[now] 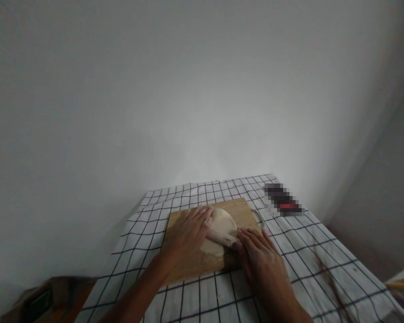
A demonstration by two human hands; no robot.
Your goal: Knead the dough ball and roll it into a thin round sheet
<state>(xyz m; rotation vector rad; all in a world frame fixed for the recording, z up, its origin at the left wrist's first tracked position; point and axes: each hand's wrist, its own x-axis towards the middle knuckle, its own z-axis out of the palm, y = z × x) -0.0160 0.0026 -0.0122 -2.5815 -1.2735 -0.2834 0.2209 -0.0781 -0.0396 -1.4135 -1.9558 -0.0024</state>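
Observation:
A flattened sheet of pale dough lies on a wooden cutting board. Across the dough rests a floury rolling pin, slanting down to the right. My left hand covers the pin's left end, its fingers extended forward and close together, dusted with flour. On the pin's right end presses my right hand, fingers forward and together, near the board's right edge. Both ends of the pin are hidden under my hands, as is part of the dough's left side.
Black-lined white checked cloth covers the table. A thin curved rim shows beside the board's right side. Farther right lies a blurred-out dark and red item. A brown object is at lower left. A pale wall rises behind the table.

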